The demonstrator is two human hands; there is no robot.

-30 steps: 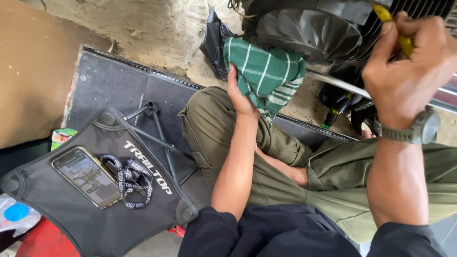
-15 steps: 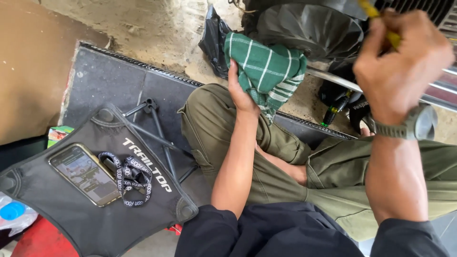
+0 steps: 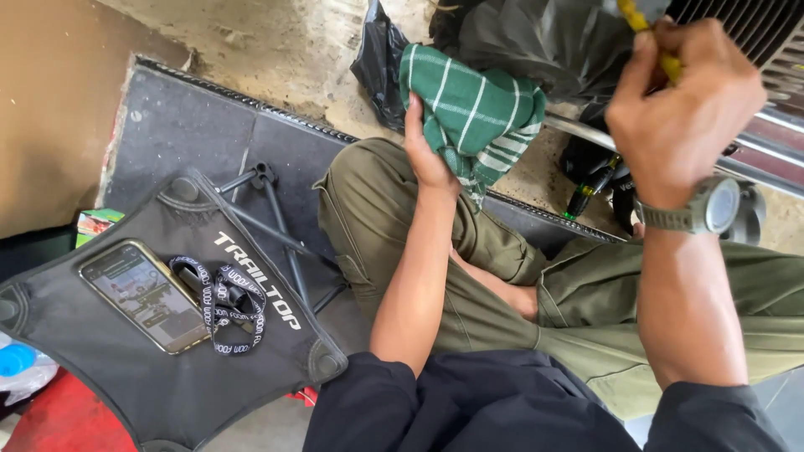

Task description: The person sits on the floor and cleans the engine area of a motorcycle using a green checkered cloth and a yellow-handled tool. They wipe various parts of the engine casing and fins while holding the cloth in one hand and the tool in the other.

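Head view: looking straight down at someone sitting cross-legged on a dark floor mat [image 3: 193, 134]
Left hand [image 3: 427, 151]: fingers bunched into a green cloth with white stripes [image 3: 473, 109], pressing it up against a black plastic-wrapped part [image 3: 536, 38]
Right hand [image 3: 682, 113]: clenched round a yellow-handled tool [image 3: 645, 33], held higher than the cloth and off to its right; tool tip is cut off at the frame edge, so can't tell what it touches
Wrist: grey-green watch [image 3: 712, 208] on the right arm
Surface: mat lies on rough concrete [image 3: 285, 50], ribbed edge running just under the cloth
Out past the left elbow: small black folding table [image 3: 167, 377] with a phone [image 3: 144, 295] and a coiled lanyard [image 3: 222, 303], well apart from both hands
Room to move: tight between knees and the metal bars [image 3: 779, 142] by the right hand; more open mat beyond the left hand
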